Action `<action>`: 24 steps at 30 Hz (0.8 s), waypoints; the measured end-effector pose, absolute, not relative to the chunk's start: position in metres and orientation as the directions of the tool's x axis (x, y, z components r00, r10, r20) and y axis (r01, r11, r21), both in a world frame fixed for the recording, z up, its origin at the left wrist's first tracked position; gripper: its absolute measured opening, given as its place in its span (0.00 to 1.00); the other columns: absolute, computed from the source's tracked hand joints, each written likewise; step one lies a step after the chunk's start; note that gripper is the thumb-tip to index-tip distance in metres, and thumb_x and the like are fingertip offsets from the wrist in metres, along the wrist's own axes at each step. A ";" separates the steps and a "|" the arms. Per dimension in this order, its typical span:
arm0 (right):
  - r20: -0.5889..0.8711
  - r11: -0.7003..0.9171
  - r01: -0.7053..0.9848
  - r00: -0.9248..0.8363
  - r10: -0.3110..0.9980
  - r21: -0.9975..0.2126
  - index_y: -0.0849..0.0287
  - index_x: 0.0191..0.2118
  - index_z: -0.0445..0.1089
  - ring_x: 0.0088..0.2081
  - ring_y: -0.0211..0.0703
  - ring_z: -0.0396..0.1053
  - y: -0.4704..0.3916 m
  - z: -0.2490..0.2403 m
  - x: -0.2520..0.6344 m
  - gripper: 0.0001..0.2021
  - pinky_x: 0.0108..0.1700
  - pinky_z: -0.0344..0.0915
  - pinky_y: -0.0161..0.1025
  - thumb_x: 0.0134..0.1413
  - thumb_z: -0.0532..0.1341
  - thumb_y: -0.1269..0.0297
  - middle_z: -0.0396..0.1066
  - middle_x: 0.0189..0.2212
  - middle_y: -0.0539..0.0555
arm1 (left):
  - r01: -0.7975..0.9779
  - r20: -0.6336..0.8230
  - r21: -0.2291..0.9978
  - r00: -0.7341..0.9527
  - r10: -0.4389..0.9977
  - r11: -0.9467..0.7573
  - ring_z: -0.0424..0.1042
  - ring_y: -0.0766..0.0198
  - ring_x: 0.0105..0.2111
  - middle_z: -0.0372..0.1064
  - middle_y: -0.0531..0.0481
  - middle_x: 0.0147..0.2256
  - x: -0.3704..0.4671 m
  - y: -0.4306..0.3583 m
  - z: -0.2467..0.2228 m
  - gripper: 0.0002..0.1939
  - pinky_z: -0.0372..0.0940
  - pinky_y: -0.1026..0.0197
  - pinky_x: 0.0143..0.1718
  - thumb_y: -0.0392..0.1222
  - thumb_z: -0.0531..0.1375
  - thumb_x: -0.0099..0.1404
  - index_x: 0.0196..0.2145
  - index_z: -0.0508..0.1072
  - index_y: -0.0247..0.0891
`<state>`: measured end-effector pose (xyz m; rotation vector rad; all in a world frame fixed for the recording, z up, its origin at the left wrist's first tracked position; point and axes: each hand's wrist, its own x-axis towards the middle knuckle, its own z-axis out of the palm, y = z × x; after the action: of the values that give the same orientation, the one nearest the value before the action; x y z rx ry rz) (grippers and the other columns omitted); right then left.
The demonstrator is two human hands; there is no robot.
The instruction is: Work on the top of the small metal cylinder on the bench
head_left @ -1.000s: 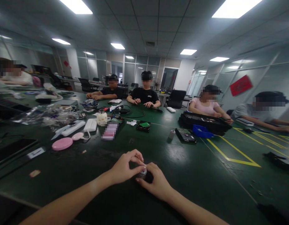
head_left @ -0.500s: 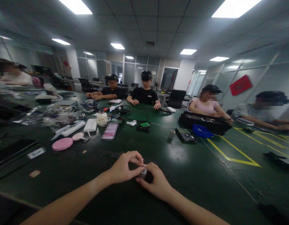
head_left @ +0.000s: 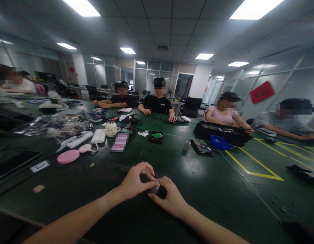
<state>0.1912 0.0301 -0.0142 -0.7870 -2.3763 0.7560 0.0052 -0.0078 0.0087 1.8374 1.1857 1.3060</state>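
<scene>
A small grey metal cylinder point(head_left: 155, 188) stands upright on the green table between my hands. My right hand point(head_left: 171, 196) is curled around its side, thumb in front and fingers behind. At its top end, my left hand point(head_left: 138, 181) pinches with thumb and fingertips; whether something tiny sits between those fingertips is too small to tell. The fingers cover part of the cylinder. Farther off to the right, a similar small cylinder point(head_left: 187, 145) stands beside an opened hard drive point(head_left: 202, 147).
A blue tray point(head_left: 220, 142) and a black case point(head_left: 223, 131) lie right of the hard drive. Left are a pink round lid point(head_left: 68, 156), a white power adapter point(head_left: 98, 136), a jar point(head_left: 111, 128) and plastic bags point(head_left: 50, 125). Several people sit around the table point(head_left: 116, 217).
My left fingertips have shifted slightly at the cylinder's top, with the thumb lying more across it. My right hand keeps its place around the cylinder.
</scene>
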 end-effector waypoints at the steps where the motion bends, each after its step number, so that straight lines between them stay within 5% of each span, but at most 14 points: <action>1: 0.299 0.679 0.361 -0.696 0.652 -0.639 0.59 0.45 0.72 0.43 0.49 0.68 0.030 -0.015 0.191 0.15 0.47 0.61 0.45 0.51 0.66 0.63 0.73 0.40 0.55 | 0.329 0.416 0.839 0.123 0.901 -0.433 0.76 0.60 0.32 0.74 0.54 0.29 0.005 -0.008 0.008 0.16 0.66 0.60 0.40 0.39 0.71 0.53 0.34 0.67 0.38; 9: 0.288 0.674 0.397 -0.684 0.670 -0.623 0.62 0.40 0.72 0.40 0.50 0.67 0.031 -0.017 0.192 0.12 0.44 0.63 0.45 0.49 0.67 0.64 0.71 0.36 0.57 | 0.389 0.448 0.774 0.222 0.866 -0.500 0.74 0.58 0.39 0.76 0.50 0.36 0.005 -0.013 0.012 0.09 0.63 0.57 0.45 0.34 0.63 0.57 0.37 0.69 0.38; 24: 0.321 0.693 0.367 -0.688 0.651 -0.621 0.60 0.44 0.71 0.41 0.49 0.67 0.032 -0.020 0.192 0.15 0.45 0.63 0.44 0.49 0.67 0.63 0.71 0.38 0.56 | 0.277 0.406 0.836 0.268 0.874 -0.473 0.73 0.55 0.44 0.75 0.47 0.39 0.009 -0.013 0.012 0.09 0.63 0.57 0.47 0.34 0.62 0.60 0.40 0.70 0.37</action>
<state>0.1922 0.0323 -0.0202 -0.7799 -2.3719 0.7130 0.0086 -0.0135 0.0121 1.9026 1.0380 1.1984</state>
